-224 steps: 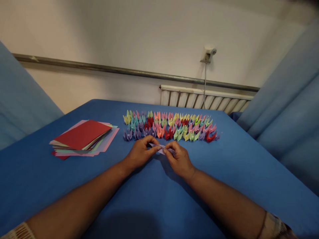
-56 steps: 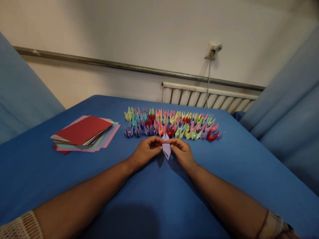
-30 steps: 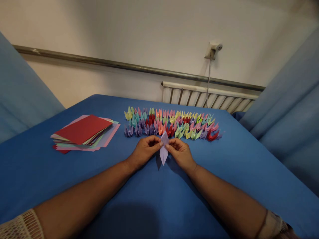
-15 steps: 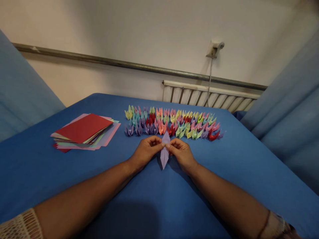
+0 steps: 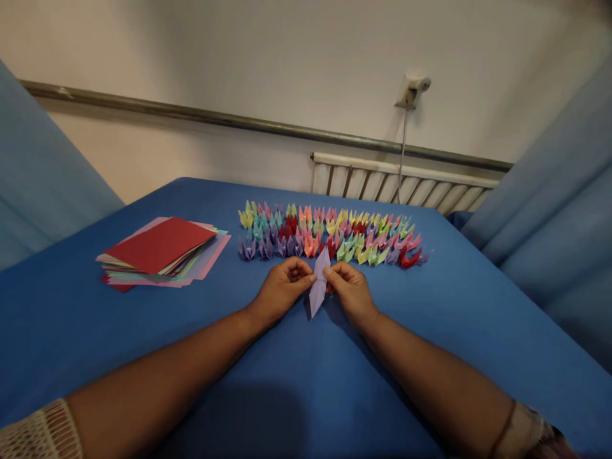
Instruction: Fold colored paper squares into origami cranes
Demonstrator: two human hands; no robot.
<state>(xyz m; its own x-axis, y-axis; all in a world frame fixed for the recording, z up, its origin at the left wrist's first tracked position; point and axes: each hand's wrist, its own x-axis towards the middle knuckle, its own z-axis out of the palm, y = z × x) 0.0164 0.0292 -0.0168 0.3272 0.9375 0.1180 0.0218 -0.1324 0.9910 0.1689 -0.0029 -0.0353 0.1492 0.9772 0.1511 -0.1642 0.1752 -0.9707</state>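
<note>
A lilac folded paper (image 5: 317, 297), long and diamond-shaped with pointed ends, is held between my two hands above the blue cloth. My left hand (image 5: 287, 285) pinches its left edge near the middle with thumb and fingers. On the opposite edge my right hand (image 5: 350, 287) grips it, the thumb lying on the front face. The fingers behind the paper are partly hidden. Just beyond the hands stand rows of folded paper cranes (image 5: 312, 243) in red, pink, yellow, green, blue and purple.
A stack of coloured paper sheets (image 5: 160, 245), red on top, lies to the left on the blue-covered table (image 5: 229, 201). Behind are a metal rail (image 5: 239, 121), a radiator (image 5: 373, 182) and a socket with a plugged-in cord (image 5: 409, 94). Blue curtains (image 5: 568, 146) hang at both sides.
The lilac paper has tilted, its top end leaning right and its lower end rising slightly. My right thumb has shifted from its middle to its right edge. Both hands still hold it.
</note>
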